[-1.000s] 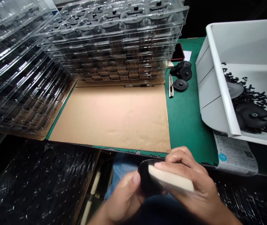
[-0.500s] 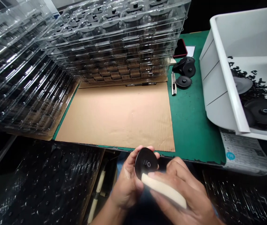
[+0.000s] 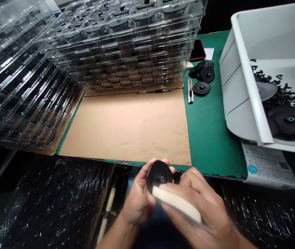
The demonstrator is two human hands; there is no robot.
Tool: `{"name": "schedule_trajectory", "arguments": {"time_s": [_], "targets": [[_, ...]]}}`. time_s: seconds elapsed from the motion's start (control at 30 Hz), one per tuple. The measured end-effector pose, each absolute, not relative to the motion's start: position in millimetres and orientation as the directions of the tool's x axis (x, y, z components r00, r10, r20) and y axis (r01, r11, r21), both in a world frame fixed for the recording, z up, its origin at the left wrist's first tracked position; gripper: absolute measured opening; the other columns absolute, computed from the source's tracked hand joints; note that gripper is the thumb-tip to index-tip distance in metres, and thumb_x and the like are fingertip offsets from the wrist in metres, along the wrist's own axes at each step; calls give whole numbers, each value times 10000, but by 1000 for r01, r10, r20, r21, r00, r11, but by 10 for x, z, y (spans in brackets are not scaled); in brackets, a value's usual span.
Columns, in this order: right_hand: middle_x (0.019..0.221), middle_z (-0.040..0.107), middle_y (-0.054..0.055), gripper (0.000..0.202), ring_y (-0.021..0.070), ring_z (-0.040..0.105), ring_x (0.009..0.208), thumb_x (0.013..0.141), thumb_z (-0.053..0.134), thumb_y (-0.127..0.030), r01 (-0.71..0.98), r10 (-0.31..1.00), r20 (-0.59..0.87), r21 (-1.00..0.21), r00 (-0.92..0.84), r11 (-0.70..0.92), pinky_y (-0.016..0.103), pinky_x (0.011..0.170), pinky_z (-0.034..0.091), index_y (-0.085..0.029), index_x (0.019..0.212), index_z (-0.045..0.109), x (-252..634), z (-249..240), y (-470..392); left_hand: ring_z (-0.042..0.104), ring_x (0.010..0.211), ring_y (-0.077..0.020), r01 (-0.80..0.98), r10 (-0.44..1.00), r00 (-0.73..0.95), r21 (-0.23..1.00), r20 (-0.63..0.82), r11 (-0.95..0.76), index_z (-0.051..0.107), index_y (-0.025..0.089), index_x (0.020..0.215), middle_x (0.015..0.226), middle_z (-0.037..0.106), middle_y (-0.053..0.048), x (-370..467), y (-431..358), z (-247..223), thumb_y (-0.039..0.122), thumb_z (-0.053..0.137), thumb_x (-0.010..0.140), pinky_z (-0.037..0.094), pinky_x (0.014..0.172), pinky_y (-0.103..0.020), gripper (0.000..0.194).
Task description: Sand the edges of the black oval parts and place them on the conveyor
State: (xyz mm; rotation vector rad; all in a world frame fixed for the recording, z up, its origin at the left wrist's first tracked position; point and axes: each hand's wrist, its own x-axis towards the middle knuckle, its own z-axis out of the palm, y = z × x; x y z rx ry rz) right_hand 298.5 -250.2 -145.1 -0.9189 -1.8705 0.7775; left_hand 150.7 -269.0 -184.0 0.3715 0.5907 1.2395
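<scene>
A round black plastic disc [image 3: 159, 173] with a small hole is held tilted in front of me, just off the table's near edge. My left hand [image 3: 138, 195] is closed round its rim, thumb at the lower side and fingertips showing behind. In my right hand [image 3: 201, 204] is a cream-coloured pad [image 3: 177, 202], perhaps a sponge, pinched between thumb and fingers. The pad's far end touches the lower edge of the disc. My right fingers are slightly blurred and partly cover the pad.
Clear plastic trays [image 3: 126, 45] of black parts are stacked behind a cardboard sheet [image 3: 126, 128]. A pen [image 3: 154, 91], a box cutter [image 3: 190, 90] and loose black discs [image 3: 201, 88] lie beyond. At right stands a white bin [image 3: 251, 76] with small black clips. More trays [image 3: 51, 200] sit below left.
Both hands, the disc and the pad sit slightly further left and higher in view; the whole scene has shifted a little too. The pad still touches the disc's lower edge.
</scene>
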Motion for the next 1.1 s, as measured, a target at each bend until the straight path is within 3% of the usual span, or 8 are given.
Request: {"name": "schedule_trajectory", "arguments": {"time_s": [0.13, 0.3, 0.53, 0.7, 0.83, 0.9, 1.0, 1.1], "targets": [[738, 541, 19, 297, 152, 508, 681, 849, 635, -136, 247, 851, 468, -818, -239, 519, 325, 611, 498, -171, 1143, 618, 2904, -1459, -2458, 621, 1160, -235, -764, 944, 240, 556, -226, 328, 668, 331, 1191, 1295, 653, -24, 1521, -2668, -1821, 263, 843, 663, 480, 996, -348, 561], [714, 522, 25, 208, 145, 494, 647, 866, 624, -144, 275, 853, 390, -827, -347, 490, 297, 577, 499, -169, 1065, 678, 2954, -1480, -2506, 640, 1120, -221, -779, 925, 219, 516, -310, 357, 694, 351, 1130, 1242, 680, -4, 1509, -2680, -1808, 280, 873, 614, 487, 975, -331, 550], [718, 445, 4, 318, 136, 476, 665, 848, 636, -106, 288, 830, 376, -811, -412, 510, 264, 543, 455, -181, 1157, 649, 3143, -1586, -2562, 652, 1099, -206, -825, 933, 230, 453, -277, 338, 672, 312, 1174, 1262, 669, -29, 1498, -2689, -1874, 285, 842, 662, 521, 875, -258, 540], [830, 505, 43, 526, 171, 517, 781, 810, 660, -42, 391, 878, 353, -795, -324, 464, 304, 620, 471, -222, 1299, 594, 3377, -1727, -2639, 668, 1075, -221, -795, 902, 359, 427, -241, 431, 643, 280, 1229, 1245, 672, -75, 1388, -2652, -1802, 359, 782, 741, 529, 825, -246, 513], [906, 558, 60, 362, 182, 570, 838, 835, 684, -143, 436, 926, 323, -817, -195, 377, 302, 659, 508, -248, 1181, 671, 3495, -1680, -2563, 705, 937, -229, -707, 815, 527, 407, -242, 578, 635, 179, 1240, 1103, 713, -125, 1304, -2624, -1783, 490, 699, 784, 551, 727, -260, 555], [966, 626, 68, 256, 201, 615, 929, 858, 671, -199, 355, 930, 253, -871, -266, 339, 302, 710, 546, -260, 1106, 688, 3475, -1608, -2483, 716, 762, -205, -619, 732, 611, 393, -303, 680, 664, 131, 1177, 965, 737, -133, 1284, -2629, -1815, 602, 614, 803, 551, 619, -255, 604], [978, 723, 51, 175, 238, 581, 1176, 882, 651, -265, 142, 836, 103, -967, -539, 211, 382, 938, 533, -266, 1052, 693, 3370, -1504, -2378, 629, 456, -166, -415, 586, 673, 426, -450, 804, 715, 62, 942, 658, 708, -115, 1269, -2643, -1877, 743, 459, 808, 493, 429, -243, 740], [864, 752, 18, 153, 205, 619, 1102, 898, 625, -268, 40, 725, 12, -998, -689, 55, 388, 983, 509, -253, 1026, 708, 3259, -1469, -2342, 525, 312, -145, -253, 535, 654, 513, -534, 820, 700, 35, 712, 453, 600, -89, 1262, -2634, -1895, 821, 349, 785, 405, 323, -226, 864]]}}
